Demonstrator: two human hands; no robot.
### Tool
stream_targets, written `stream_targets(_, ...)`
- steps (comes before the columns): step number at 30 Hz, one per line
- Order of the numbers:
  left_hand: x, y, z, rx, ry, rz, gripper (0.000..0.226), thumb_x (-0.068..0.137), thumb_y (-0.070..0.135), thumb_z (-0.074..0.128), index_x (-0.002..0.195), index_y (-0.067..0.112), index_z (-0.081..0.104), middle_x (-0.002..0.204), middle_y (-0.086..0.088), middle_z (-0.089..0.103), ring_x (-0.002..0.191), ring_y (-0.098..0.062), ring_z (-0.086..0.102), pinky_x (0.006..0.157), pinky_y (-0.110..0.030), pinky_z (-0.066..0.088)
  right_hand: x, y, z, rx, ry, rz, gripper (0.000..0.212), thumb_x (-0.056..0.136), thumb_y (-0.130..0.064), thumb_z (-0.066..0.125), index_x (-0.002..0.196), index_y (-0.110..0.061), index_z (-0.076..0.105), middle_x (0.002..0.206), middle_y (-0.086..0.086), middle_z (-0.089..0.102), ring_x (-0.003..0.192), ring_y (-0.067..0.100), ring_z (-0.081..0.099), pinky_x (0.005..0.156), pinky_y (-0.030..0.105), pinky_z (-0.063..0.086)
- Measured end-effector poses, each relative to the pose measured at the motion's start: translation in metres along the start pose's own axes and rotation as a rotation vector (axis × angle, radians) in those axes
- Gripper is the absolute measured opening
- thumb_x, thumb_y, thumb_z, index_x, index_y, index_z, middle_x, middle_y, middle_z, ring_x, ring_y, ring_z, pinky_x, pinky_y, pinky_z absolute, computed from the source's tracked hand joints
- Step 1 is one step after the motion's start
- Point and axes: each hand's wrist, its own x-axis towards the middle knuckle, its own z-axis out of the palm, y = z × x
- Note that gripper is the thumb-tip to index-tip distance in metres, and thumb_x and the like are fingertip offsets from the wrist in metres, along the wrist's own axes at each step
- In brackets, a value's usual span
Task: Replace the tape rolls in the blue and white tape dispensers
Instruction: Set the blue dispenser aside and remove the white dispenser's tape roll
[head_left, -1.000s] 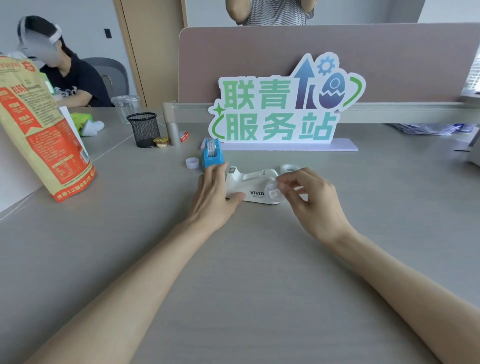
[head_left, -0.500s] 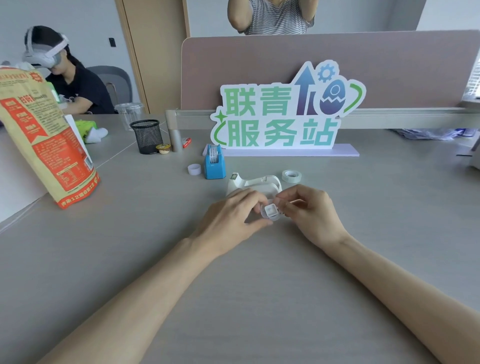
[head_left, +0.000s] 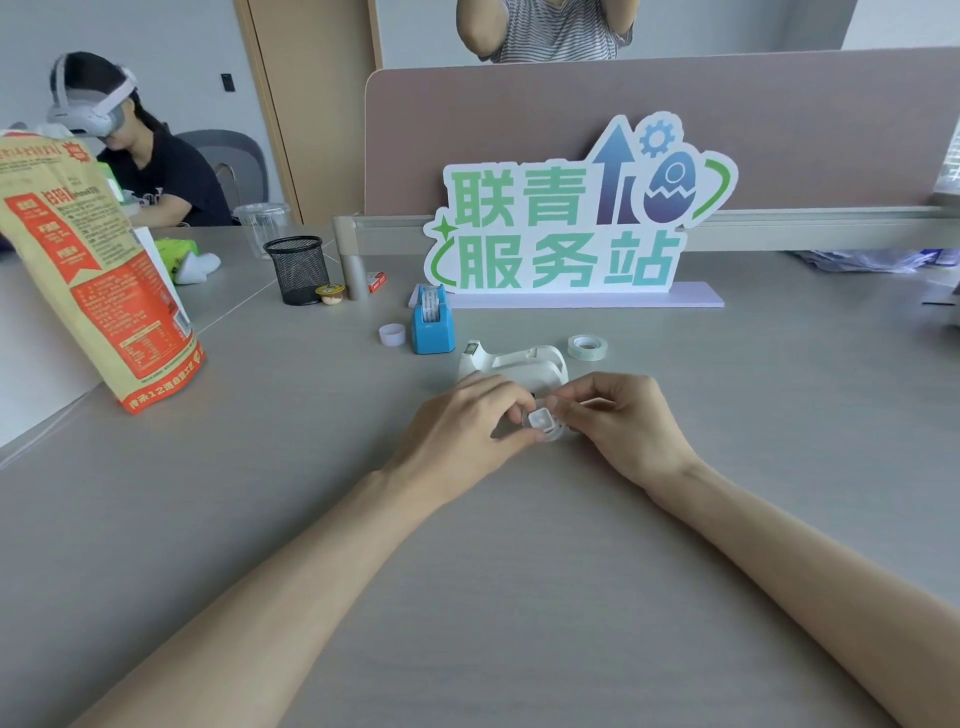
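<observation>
Just in front of the white tape dispenser (head_left: 511, 364), both hands are meeting over the grey table (head_left: 311, 467); the left hand (head_left: 457, 436) and the right hand (head_left: 623, 421) are pinching a small white spool (head_left: 543, 422) between curled fingertips, each gripping one side of it; the blue tape dispenser (head_left: 432, 322) is standing farther back, with a white ring (head_left: 392, 334) just beside it to the left; a clear tape roll (head_left: 587, 347) is lying flat near the white dispenser's right end.
</observation>
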Motion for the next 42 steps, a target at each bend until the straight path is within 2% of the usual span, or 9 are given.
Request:
stream_targets(10, 0.0, 0.003, 0.0, 0.016, -0.003, -0.001, 0.015, 0.074, 0.031, 0.063, 0.087, 0.023, 0.064, 0.08, 0.012, 0.063, 0.081, -0.006, 0.055, 0.063, -0.032, 0.05, 0.003, -0.001, 0.004, 0.046, -0.012, 0.063, 0.007, 0.08, -0.024, 0.076, 0.077, -0.018, 0.077, 0.077, -0.002, 0.076, 0.08, 0.017, 0.071, 0.085, 0.043, 0.057)
stream_targets(15, 0.001, 0.002, 0.001, 0.044, 0.002, 0.014, 0.022, 0.074, 0.038, 0.052, 0.086, 0.024, 0.064, 0.08, 0.013, 0.063, 0.083, -0.005, 0.054, 0.062, -0.029, 0.05, 0.002, -0.002, 0.005, 0.059, 0.008, 0.076, 0.006, 0.08, -0.022, 0.076, 0.074, -0.019, 0.076, 0.075, -0.004, 0.076, 0.071, 0.009, 0.068, 0.074, 0.033, 0.055)
stream_targets(18, 0.001, 0.0, 0.002, 0.05, 0.014, 0.025, 0.02, 0.073, 0.037, 0.053, 0.085, 0.024, 0.064, 0.079, 0.013, 0.063, 0.083, -0.006, 0.054, 0.062, -0.031, 0.05, 0.001, -0.003, 0.008, 0.058, 0.027, 0.087, 0.009, 0.08, -0.022, 0.075, 0.071, -0.021, 0.075, 0.073, -0.008, 0.074, 0.062, -0.001, 0.062, 0.066, 0.023, 0.046)
stream_targets(20, 0.001, 0.0, 0.002, 0.043, 0.03, 0.029, 0.02, 0.073, 0.037, 0.053, 0.084, 0.024, 0.064, 0.079, 0.012, 0.063, 0.083, -0.007, 0.055, 0.061, -0.032, 0.05, 0.001, -0.004, 0.008, 0.067, 0.027, 0.093, 0.01, 0.081, -0.021, 0.074, 0.071, -0.021, 0.075, 0.073, -0.008, 0.074, 0.063, 0.0, 0.061, 0.066, 0.026, 0.047)
stream_targets(23, 0.002, -0.001, 0.002, 0.028, 0.065, 0.034, 0.018, 0.075, 0.035, 0.057, 0.085, 0.023, 0.065, 0.079, 0.012, 0.064, 0.084, -0.009, 0.055, 0.061, -0.034, 0.05, -0.001, -0.006, 0.008, 0.114, 0.013, 0.095, 0.008, 0.083, -0.019, 0.071, 0.075, -0.018, 0.074, 0.074, -0.003, 0.074, 0.068, 0.008, 0.064, 0.073, 0.035, 0.055)
stream_targets(28, 0.003, 0.001, 0.0, 0.096, 0.115, 0.044, 0.023, 0.079, 0.036, 0.051, 0.091, 0.02, 0.063, 0.083, 0.012, 0.065, 0.088, -0.011, 0.055, 0.062, -0.032, 0.05, -0.003, -0.009, 0.008, 0.213, -0.002, 0.094, 0.015, 0.083, -0.029, 0.073, 0.091, -0.016, 0.074, 0.089, 0.005, 0.074, 0.076, 0.008, 0.068, 0.071, 0.025, 0.055)
stream_targets(32, 0.003, 0.001, -0.001, 0.132, 0.14, 0.023, 0.022, 0.081, 0.035, 0.051, 0.093, 0.019, 0.062, 0.084, 0.011, 0.063, 0.09, -0.009, 0.055, 0.06, -0.028, 0.047, -0.005, -0.012, 0.009, 0.17, -0.051, 0.098, 0.02, 0.081, -0.038, 0.074, 0.081, -0.018, 0.077, 0.085, 0.011, 0.074, 0.071, 0.009, 0.06, 0.073, 0.031, 0.051)
stream_targets(36, 0.004, 0.002, -0.001, 0.212, 0.126, 0.073, 0.02, 0.084, 0.033, 0.052, 0.092, 0.017, 0.06, 0.084, 0.008, 0.062, 0.088, -0.015, 0.058, 0.055, -0.027, 0.043, -0.007, -0.014, 0.007, 0.17, -0.078, 0.089, 0.018, 0.085, -0.03, 0.071, 0.079, -0.015, 0.077, 0.089, 0.022, 0.071, 0.071, 0.011, 0.056, 0.073, 0.03, 0.049)
stream_targets(42, 0.005, 0.002, -0.002, 0.255, 0.109, 0.077, 0.024, 0.08, 0.034, 0.048, 0.091, 0.015, 0.058, 0.084, 0.005, 0.062, 0.087, -0.019, 0.059, 0.051, -0.033, 0.048, -0.005, -0.014, 0.01, 0.207, -0.066, 0.103, 0.017, 0.087, -0.025, 0.07, 0.079, -0.012, 0.078, 0.085, 0.015, 0.075, 0.076, 0.013, 0.064, 0.085, 0.036, 0.055)
